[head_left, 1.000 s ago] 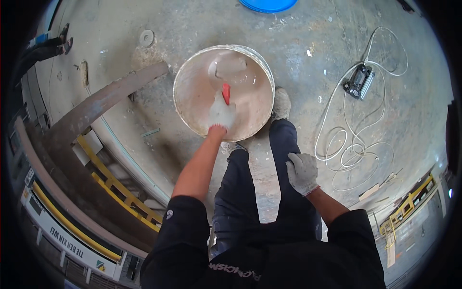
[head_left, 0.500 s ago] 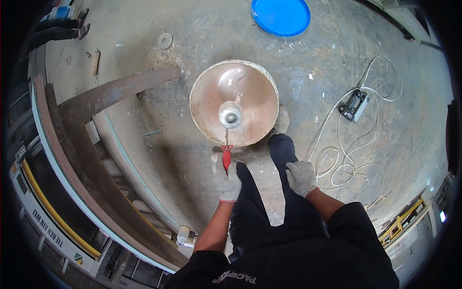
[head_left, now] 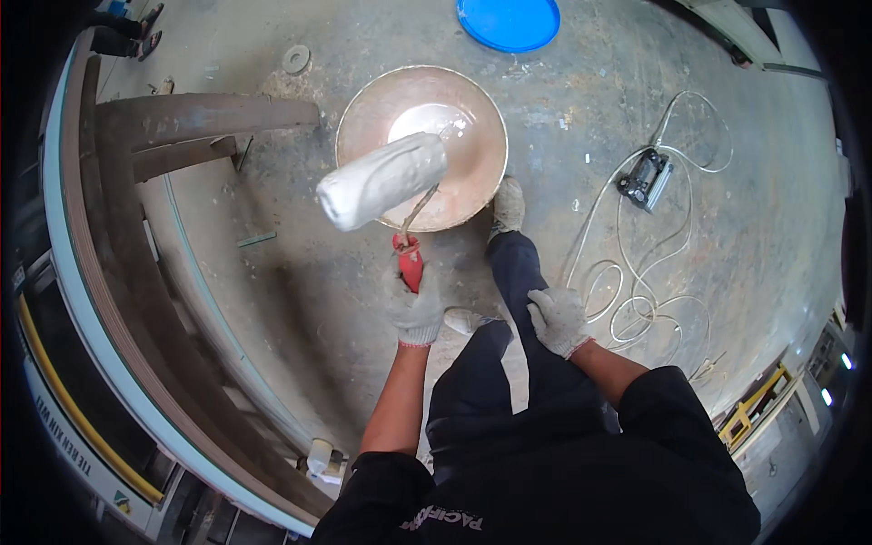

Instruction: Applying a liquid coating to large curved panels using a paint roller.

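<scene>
My left hand [head_left: 414, 302], in a pale knitted work glove, is wrapped round the red handle of a paint roller [head_left: 381, 180]. The roller's fat sleeve is coated in wet white and tilts above the left rim of a round bucket [head_left: 356, 102]. A pool of white paint [head_left: 429, 120] shines inside the bucket; the sleeve hides part of it. My gloved right hand [head_left: 558, 320] lies on my right leg near the knee, thumb apart from the fingers, holding nothing.
Left of the bucket stands a large brown frame [head_left: 209, 123] with stacked boards [head_left: 77, 195]. A blue lid [head_left: 510, 25] lies beyond the bucket. To the right are a black jack-like device [head_left: 647, 180] and a loosely coiled pale hose [head_left: 645, 295]. A person's legs [head_left: 123, 44] show far left.
The roller has come up out of the bucket and turned sideways, now over its left rim. My left hand has moved slightly up and left; my right hand stays on my leg.
</scene>
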The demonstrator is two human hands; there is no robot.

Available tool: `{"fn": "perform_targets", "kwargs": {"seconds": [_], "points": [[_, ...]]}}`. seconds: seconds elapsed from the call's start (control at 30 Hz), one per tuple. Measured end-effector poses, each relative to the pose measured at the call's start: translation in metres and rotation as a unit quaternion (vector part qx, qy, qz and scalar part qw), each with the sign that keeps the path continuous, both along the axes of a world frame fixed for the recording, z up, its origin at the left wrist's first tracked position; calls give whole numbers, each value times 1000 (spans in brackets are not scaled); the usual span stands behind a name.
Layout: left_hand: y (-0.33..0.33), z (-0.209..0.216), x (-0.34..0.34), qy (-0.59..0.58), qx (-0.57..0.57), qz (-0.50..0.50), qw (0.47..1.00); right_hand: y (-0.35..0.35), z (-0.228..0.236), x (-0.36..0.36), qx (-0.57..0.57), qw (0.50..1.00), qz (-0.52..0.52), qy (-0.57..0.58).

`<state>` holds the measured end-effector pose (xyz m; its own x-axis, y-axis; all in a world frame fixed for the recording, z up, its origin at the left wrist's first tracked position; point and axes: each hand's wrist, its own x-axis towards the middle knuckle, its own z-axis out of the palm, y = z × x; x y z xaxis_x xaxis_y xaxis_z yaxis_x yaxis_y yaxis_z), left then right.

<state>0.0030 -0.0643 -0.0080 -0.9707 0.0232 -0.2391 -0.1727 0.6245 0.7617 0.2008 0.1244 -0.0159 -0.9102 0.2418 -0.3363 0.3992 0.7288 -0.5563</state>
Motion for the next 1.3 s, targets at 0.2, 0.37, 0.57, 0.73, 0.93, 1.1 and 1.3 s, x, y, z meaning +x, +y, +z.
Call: {"fn": "perform_targets", "kwargs": {"seconds": [0.2, 0.37, 0.57, 0.73, 0.93, 1.1, 1.3], "points": [[15, 1, -8, 21, -60, -75, 995, -9, 3, 22, 27, 1000, -1, -5], [6, -48, -10, 6, 117, -25, 993, -28, 3, 23, 32, 999, 13, 22], [15, 11, -15, -235, 334, 83, 909, -28, 3, 36, 54, 998, -3, 24], [-9, 21, -13, -228, 301, 36, 925, -34, 14, 34, 55, 998, -15, 30], [-14, 14, -9, -248, 205, 57, 945, -65, 10, 45, 95, 995, -18, 28], [-21, 43, -6, -349, 412, 24, 842, -77, 21, 72, 153, 986, -44, 51], [-53, 187, 9, -351, 557, -50, 750, -100, 100, 57, 155, 985, -68, 37]]}}
